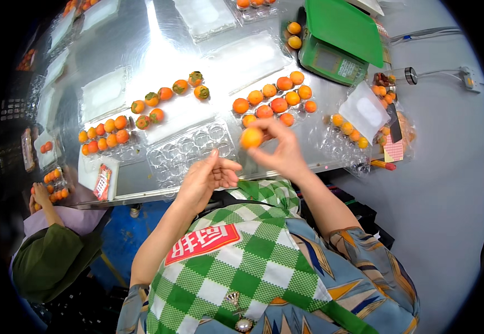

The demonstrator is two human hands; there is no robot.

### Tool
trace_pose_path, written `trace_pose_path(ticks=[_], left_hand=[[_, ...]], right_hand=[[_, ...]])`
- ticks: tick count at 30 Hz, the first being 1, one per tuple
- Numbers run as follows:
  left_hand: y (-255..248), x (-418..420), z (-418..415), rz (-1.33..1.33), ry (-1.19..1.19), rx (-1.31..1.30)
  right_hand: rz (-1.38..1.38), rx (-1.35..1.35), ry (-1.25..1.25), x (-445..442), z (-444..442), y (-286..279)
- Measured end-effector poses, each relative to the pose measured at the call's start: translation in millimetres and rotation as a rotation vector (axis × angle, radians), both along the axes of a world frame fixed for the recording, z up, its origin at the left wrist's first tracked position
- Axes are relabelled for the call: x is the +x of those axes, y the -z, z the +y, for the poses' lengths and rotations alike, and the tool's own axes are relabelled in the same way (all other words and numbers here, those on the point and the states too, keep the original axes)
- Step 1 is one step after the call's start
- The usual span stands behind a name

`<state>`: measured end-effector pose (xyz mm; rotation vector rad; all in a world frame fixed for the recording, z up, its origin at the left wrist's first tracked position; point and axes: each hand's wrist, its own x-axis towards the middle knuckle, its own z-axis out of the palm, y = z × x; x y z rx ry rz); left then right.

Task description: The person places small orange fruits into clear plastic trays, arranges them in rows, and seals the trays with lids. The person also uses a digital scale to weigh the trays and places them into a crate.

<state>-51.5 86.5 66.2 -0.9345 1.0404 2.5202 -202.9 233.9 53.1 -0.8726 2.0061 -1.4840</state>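
Note:
Between the fingertips of my right hand (pixel 279 146) is an orange persimmon (pixel 251 137), held above the table's front edge. My left hand (pixel 210 177) holds nothing, its fingers apart, just in front of an empty clear plastic tray (pixel 189 146) with round cups. Behind my right hand, a clear tray holds rows of persimmons (pixel 279 105). Several persimmons with green calyxes (pixel 165 94) lie on white sheets behind the empty tray. Further left stands another clear tray with two rows of persimmons (pixel 111 140).
A green scale (pixel 340 39) stands at the back right, two persimmons (pixel 294 35) beside it. At right lies another part-filled tray (pixel 346 148) with a white sheet (pixel 365 109) over it. A red packet (pixel 103 181) lies front left. A co-worker's hand (pixel 40 195) handles fruit at far left.

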Motion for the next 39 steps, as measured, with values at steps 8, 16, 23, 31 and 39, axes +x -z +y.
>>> trace_pose_path(ticks=[8, 16, 23, 31, 39], left_hand=[[5.3, -0.1, -6.2, -0.002, -0.207, -0.032], [8.5, 0.4, -7.9, 0.005, -0.198, -0.053], [15.2, -20.1, -12.8, -0.002, -0.175, -0.035], [59.1, -36.0, 2.3, -0.054, -0.072, -0.002], [54.9, -17.9, -9.0, -0.068, -0.150, 0.002]], right_hand=[[0.434, 0.456, 0.342, -74.3, 71.6, 63.1], [0.368, 0.391, 0.425, -76.5, 77.9, 82.0], [0.654, 0.592, 0.501, -109.1, 101.3, 115.1], [0.491, 0.738, 0.339, -114.2, 94.8, 103.4], [0.390, 0.702, 0.265, -83.5, 102.1, 95.7]])
